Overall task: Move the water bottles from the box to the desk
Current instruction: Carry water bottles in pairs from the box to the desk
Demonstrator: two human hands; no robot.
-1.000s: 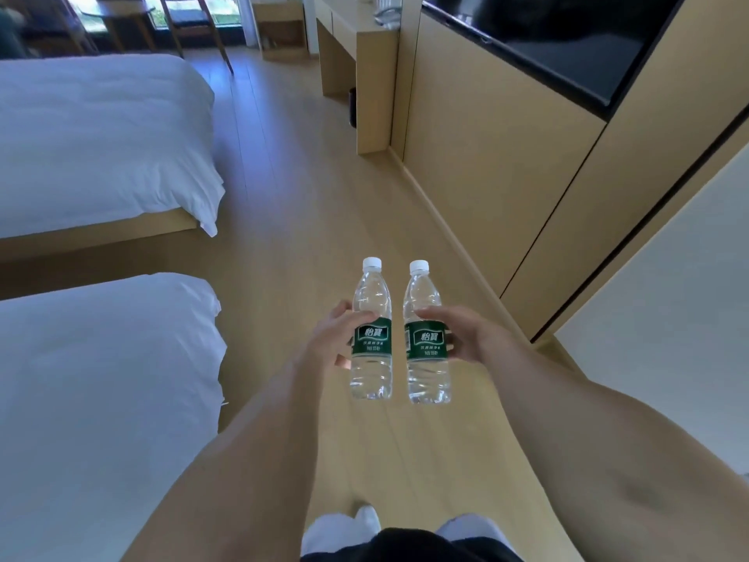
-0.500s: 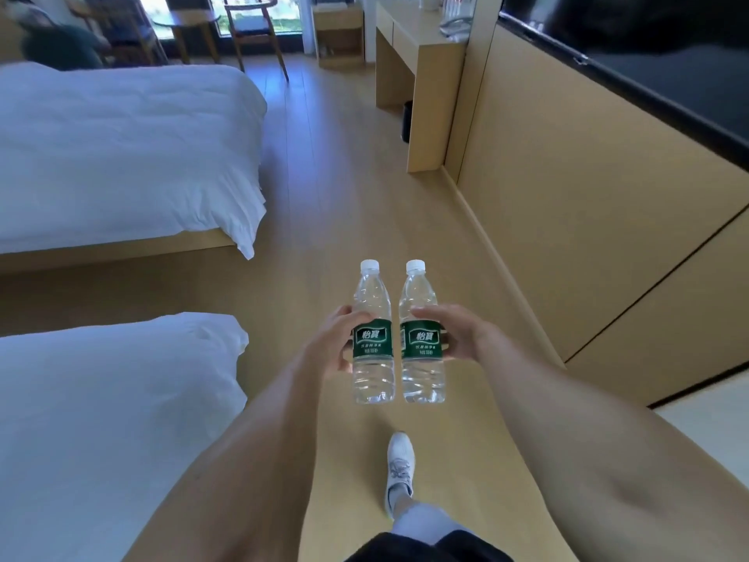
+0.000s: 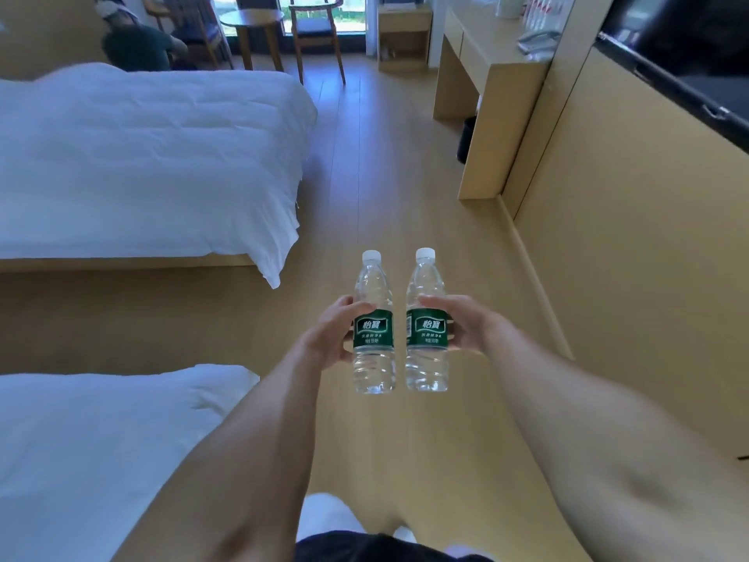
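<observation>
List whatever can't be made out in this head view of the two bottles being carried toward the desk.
- Desk: its top is cut off by the upper edge, and the items on it are too small to identify.
- Left hand and right hand: the fingers are hidden behind the left bottle and right bottle.
- The box: out of frame.
- Bottle labels: the small print is too fine to read.

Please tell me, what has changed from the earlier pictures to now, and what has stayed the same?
The person has walked forward along the floor: the desk ahead on the right, the far bed and the chairs now appear nearer. Nothing was taken or released. The left hand still grips the left bottle and the right hand the right bottle, both upright and side by side.
</observation>
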